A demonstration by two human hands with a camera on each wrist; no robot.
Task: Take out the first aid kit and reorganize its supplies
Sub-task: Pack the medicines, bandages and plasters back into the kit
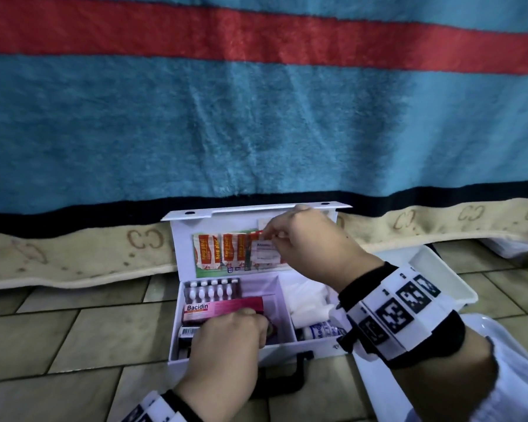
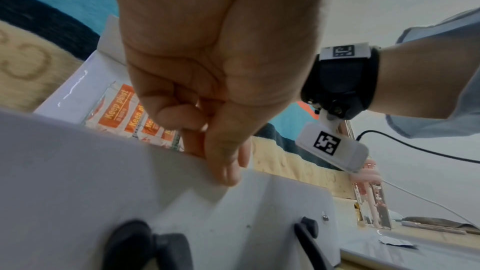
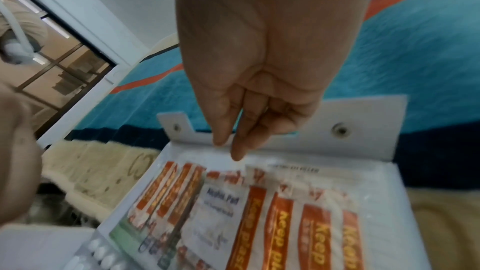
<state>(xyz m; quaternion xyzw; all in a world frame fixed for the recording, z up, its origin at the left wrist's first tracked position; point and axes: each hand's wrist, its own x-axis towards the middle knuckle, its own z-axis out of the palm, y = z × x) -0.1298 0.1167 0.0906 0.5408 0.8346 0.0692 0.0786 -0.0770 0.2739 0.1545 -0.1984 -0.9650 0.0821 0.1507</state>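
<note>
The white first aid kit (image 1: 287,356) lies open on the floor, its lid (image 1: 182,239) upright. Orange plaster strips (image 1: 214,249) (image 3: 317,233) and an alcohol pad sachet (image 1: 265,254) (image 3: 221,206) sit in the lid's clear pocket. My right hand (image 1: 270,236) (image 3: 230,151) has straight fingers, tips together at the pocket's top edge just above the sachet. My left hand (image 1: 256,327) (image 2: 207,151) curls over the kit's front wall (image 2: 103,171), thumb outside and fingers inside. A pink Bacidin box (image 1: 220,307) and an ampoule strip (image 1: 211,292) fill the left compartment.
White gauze (image 1: 305,296) and a small bottle (image 1: 320,328) lie in the right compartment. A white plastic bin (image 1: 451,278) stands right of the kit. A blue and red blanket (image 1: 256,132) hangs behind over a beige mattress edge (image 1: 73,254). The kit's black handle (image 1: 299,370) faces me.
</note>
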